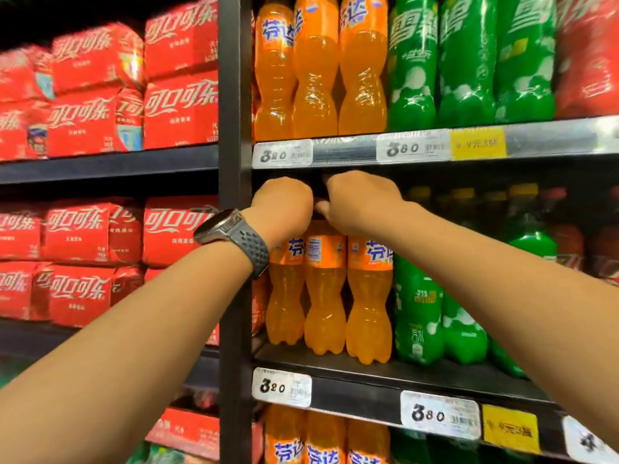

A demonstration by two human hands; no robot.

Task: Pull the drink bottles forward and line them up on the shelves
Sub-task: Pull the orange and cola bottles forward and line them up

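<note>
Both hands reach over three orange bottles at the middle shelf front; left hand and right hand hide their fingers, grip unclear.

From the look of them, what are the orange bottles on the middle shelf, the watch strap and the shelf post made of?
Orange bottles: seemingly clear glossy plastic, since the orange drink shows through and highlights glint on the moulded waists.
Watch strap: probably matte grey rubber or silicone, judging by its rows of punched holes.
Shelf post: likely dark painted metal, smooth and straight-edged; the frame cannot confirm this.
</note>
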